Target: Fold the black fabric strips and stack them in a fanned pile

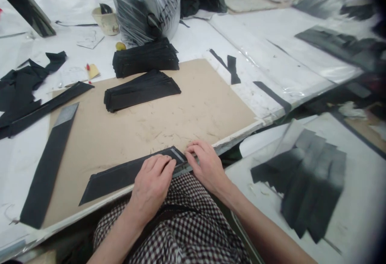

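Above a checked garment (169, 224) on the person's lap, the left hand (152, 187) lies palm-down on a black fabric strip (126, 177) at the near edge of a tan cardboard sheet (196, 115). The right hand (206, 167) sits just beside it, fingertips at the strip's pale-banded end; neither hand clearly clamps it, though a light pinch cannot be ruled out. A loose black strip (48, 167) lies to the left, two stacks of black strips (141, 91) lie ahead, and a clear plastic bag (141, 3) stands beyond.
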{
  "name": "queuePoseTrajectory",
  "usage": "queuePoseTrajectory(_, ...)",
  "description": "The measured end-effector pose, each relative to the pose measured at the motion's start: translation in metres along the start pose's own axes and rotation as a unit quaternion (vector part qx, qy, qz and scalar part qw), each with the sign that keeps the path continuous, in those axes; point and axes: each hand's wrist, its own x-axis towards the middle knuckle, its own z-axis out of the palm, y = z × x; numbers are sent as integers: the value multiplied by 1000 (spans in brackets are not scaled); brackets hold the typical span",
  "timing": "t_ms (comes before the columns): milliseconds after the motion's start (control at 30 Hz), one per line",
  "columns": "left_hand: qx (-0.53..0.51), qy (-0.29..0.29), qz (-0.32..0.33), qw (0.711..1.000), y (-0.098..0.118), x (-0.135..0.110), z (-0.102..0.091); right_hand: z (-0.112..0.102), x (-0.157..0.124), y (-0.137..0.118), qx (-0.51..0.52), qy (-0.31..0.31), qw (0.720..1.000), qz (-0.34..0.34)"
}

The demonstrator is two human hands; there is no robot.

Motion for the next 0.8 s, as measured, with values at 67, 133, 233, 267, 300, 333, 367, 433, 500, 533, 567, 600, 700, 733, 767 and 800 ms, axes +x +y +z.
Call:
queuePoseTrajectory(67,19,3,10,1000,1,5,11,3,2,-1,-5,0,1000,10)
queuePoseTrajectory(133,32,12,11,999,1,5,19,5,2,-2,-13,-2,1000,17)
queuePoseTrajectory(233,26,26,2,999,1,2,22,7,3,-4,-23,0,1000,20)
queuePoseTrajectory(267,21,31,-2,999,2,1,22,8,3,-4,-26,3,999,20)
queuePoseTrajectory(300,17,34,-5,999,2,1,21,8,4,-5,-28,5,999,21)
queuePoseTrajectory(333,14,37,-8,999,2,0,21,9,5,-5,-28,6,999,21)
queuePoseTrajectory(367,12,39,-11,999,3,0,21,10,6,-5,-28,5,999,19)
queuePoseTrajectory(433,9,42,-15,999,2,-1,22,11,7,-5,-28,3,1000,13)
queuePoseTrajectory(500,6,39,-19,999,1,-1,23,12,9,-4,-30,2,1000,-2)
queuePoseTrajectory(533,4,38,-20,999,1,-2,24,13,10,-3,-30,0,999,-14)
queuePoseTrajectory(567,2,37,-21,999,1,-2,24,13,10,-3,-30,-2,999,-25)
queuePoseTrajectory(600,-1,35,-22,999,0,-2,23,13,11,-3,-29,-5,999,-35)
queuePoseTrajectory(700,-3,34,-21,999,0,-1,22,10,13,-3,-20,-24,999,-44)
queuePoseTrajectory(733,-4,34,-20,999,0,-1,22,9,13,-4,-17,-32,999,-39)
queuePoseTrajectory(767,-4,36,-20,999,0,0,22,7,13,-4,-12,-39,999,-33)
queuePoseTrajectory(800,-4,39,-19,999,0,0,21,6,13,-4,-5,-46,999,-27)
